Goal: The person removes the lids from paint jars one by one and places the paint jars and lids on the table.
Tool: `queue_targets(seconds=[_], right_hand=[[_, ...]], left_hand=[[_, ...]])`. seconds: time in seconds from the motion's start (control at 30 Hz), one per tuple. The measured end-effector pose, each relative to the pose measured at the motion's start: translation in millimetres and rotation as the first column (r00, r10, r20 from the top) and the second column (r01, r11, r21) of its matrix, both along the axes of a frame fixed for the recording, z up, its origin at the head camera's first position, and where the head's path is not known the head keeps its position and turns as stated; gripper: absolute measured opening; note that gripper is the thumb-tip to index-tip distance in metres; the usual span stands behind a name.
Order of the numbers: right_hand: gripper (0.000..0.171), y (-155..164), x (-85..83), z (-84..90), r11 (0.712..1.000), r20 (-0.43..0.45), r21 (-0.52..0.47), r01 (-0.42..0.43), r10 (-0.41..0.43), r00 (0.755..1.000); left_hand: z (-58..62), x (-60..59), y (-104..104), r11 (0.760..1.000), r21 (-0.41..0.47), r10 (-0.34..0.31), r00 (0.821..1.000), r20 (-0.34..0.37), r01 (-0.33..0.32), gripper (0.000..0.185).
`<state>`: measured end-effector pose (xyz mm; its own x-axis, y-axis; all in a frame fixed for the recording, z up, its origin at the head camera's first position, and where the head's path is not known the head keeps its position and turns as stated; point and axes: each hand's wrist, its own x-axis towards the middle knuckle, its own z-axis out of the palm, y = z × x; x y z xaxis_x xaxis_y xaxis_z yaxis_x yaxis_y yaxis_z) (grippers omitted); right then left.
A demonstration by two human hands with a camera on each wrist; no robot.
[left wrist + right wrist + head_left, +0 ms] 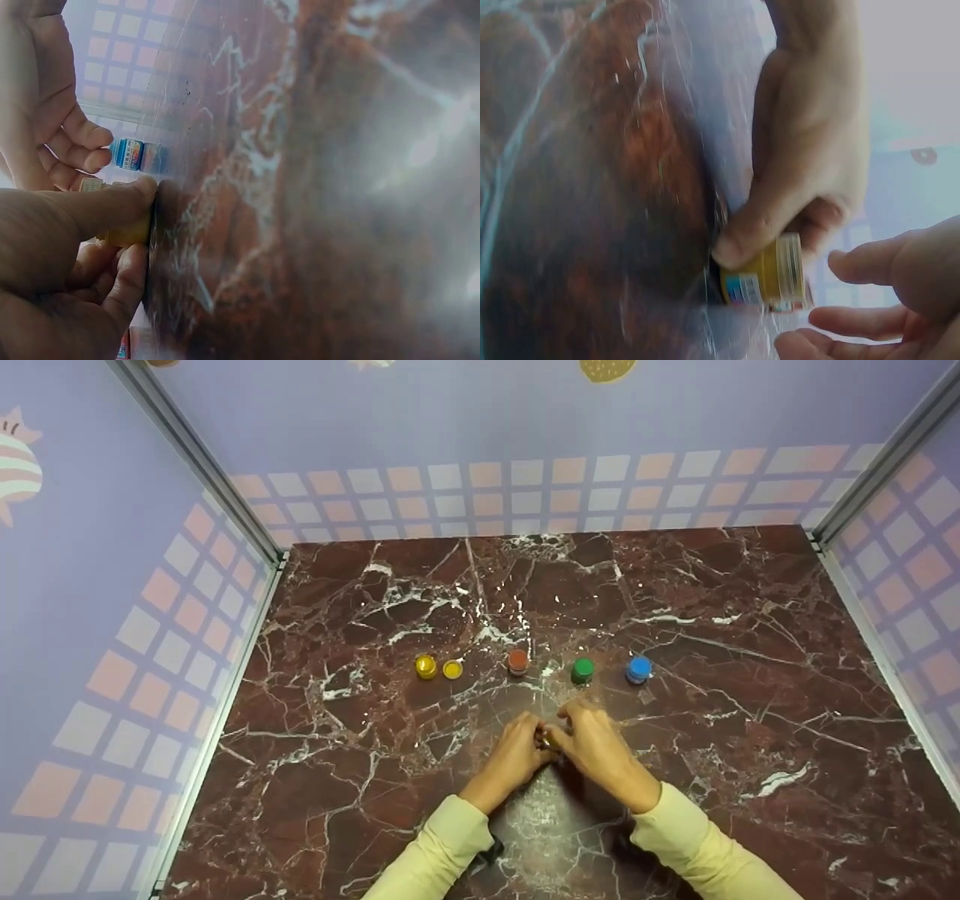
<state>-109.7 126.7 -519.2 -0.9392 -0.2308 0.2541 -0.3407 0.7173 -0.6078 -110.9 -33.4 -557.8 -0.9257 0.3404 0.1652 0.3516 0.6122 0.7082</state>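
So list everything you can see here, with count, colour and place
Table: one, dark red marble with white veins, fills the booth floor.
Booth walls: lilac with pink and white squares, on three sides.
Yellow jar: one, left end of the row.
Yellow lid: one, beside the yellow jar.
Red jar: one, middle of the row.
Green jar: one, right of the red.
Blue jar: one, right end.
Small yellow jar: one, lidless, standing on the table between the hands.
Sleeves: two, pale yellow.
Left hand: grip on the small yellow jar.
Right hand: fingers at its open top.

Dark red marble tabletop (375, 780) with white veins, lilac walls (525, 420), checkered squares, metal corner posts (202, 457)
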Motion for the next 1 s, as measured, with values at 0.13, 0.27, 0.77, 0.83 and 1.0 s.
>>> queue_targets(seconds=[0.13,0.27,0.77,0.83,1.0], right_hand=[[0.024,-8,6.8,-1.6,0.998,0.021,0.057,-0.025,0.024,0.999],[0.023,-11,11.6,-4.9,0.996,0.001,0.086,-0.021,0.021,1.000],[0.018,-7,12.1,-4.0,0.980,-0.089,0.147,-0.134,0.149,0.985],[0.019,-5,11.4,-3.1,0.977,-0.090,0.141,-0.162,0.176,0.980],[0.029,1,9.0,-2.9,0.956,-0.103,0.145,-0.254,0.270,0.957]], left_hand=[[-1.2,0.0,0,1.000,-0.019,0.005,1.000,-0.021,-0.005,0.025],[-1.8,-0.7,0,1.000,-0.014,0.003,1.000,-0.010,-0.003,0.020],[-2.2,-1.6,-2,1.000,0.002,-0.027,0.999,-0.032,0.027,0.025],[-1.9,-1.5,-2,1.000,-0.004,-0.024,0.999,-0.024,0.024,0.027],[-0.8,-1.4,-2,1.000,-0.017,-0.019,0.999,-0.029,0.018,0.028]])
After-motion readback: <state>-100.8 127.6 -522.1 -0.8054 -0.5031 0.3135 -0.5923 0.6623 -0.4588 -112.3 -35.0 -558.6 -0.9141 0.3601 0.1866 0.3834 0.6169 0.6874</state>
